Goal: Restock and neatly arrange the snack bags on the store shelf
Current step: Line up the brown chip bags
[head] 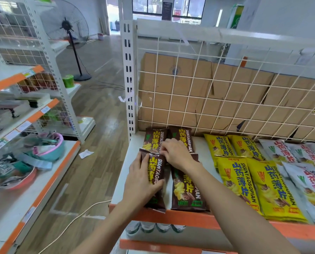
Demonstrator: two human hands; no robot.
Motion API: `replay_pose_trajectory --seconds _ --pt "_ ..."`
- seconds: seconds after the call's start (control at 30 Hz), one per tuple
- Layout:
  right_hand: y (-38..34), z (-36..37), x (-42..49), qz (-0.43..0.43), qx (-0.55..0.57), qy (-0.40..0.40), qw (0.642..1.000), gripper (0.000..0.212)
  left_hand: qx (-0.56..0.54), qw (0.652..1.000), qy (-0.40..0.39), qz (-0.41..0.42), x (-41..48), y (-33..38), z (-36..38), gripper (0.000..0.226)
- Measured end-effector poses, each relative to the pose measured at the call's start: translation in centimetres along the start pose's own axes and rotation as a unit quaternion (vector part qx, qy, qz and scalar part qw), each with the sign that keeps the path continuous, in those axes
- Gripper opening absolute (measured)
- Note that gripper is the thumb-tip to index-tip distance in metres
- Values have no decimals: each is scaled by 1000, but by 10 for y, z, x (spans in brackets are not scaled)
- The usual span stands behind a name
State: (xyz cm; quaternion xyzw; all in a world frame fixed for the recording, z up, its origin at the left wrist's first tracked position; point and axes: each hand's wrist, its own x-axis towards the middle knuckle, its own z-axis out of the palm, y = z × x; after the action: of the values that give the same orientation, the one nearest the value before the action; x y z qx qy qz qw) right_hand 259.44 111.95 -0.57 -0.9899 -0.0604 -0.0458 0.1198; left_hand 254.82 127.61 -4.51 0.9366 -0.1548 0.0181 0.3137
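Several brown snack bags lie at the left end of the white shelf (122,173). My left hand (142,182) grips the front left brown bag (155,171) round its left side, thumb across its face. My right hand (176,153) pinches the top edge of that same bag, resting over the front right brown bag (187,191). Two more brown bags (155,139) lie behind them by the wire back. Yellow bags (244,182) fill the middle in two rows, and white bags (306,173) lie at the right.
A white wire grid (208,92) backs the shelf, with cardboard boxes behind it. An orange shelf edge (189,218) runs along the front. Another rack with mixed goods stands left across the aisle (25,125). A pedestal fan (69,32) and a white cable (76,217) occupy the wooden floor.
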Motion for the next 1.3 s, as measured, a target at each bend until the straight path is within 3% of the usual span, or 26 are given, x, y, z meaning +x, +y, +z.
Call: replay_pose_trajectory --seconds 0.53,0.93,1.3 --pt "-2 -7 14 74 105 -18 992 13 54 998 15 -10 -20 17 13 104" --pt "7 -5 12 79 85 -8 993 13 95 995 0 5 -31 17 17 112" --pt "10 7 15 78 1 -9 997 12 93 996 -4 -1 -39 20 16 109"
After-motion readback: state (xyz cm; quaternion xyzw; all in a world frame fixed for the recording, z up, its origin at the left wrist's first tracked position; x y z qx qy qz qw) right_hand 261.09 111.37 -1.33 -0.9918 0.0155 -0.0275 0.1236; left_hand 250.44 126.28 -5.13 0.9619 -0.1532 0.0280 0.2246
